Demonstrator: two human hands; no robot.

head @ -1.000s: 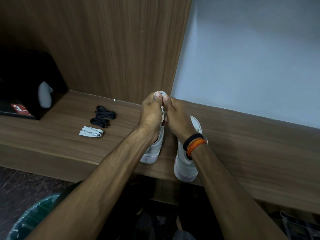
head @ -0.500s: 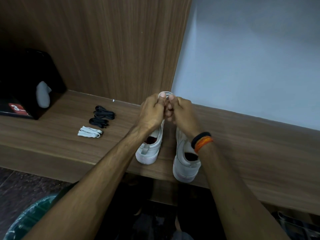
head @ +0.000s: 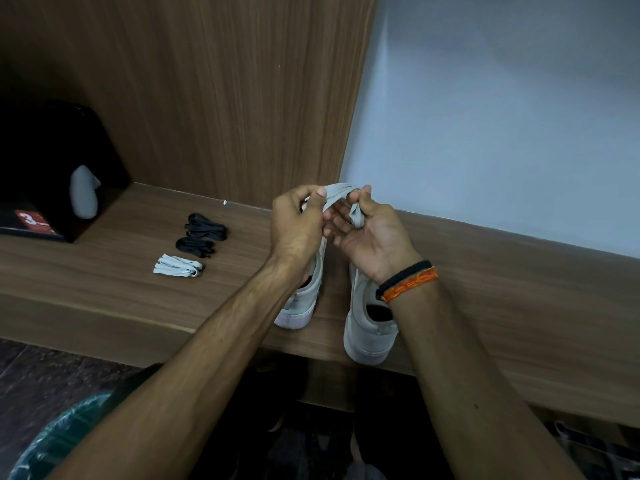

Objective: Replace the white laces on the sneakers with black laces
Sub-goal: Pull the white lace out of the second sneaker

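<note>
A black box [head: 41, 174] at the surface's [head: 519, 306] left end bore a red "3" label. Both hands, left [head: 298, 225] and right [head: 372, 233], pinched a white lace [head: 341, 192] over the sneakers [head: 370, 327] near the front edge.

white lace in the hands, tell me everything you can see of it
The flat white fabric lace is gathered into several parallel strands and arches between both hands above the pair of white sneakers. The left hand pinches one end under its thumb; the right hand grips the other, a folded tail hanging across its palm. It touches nothing else.
</note>
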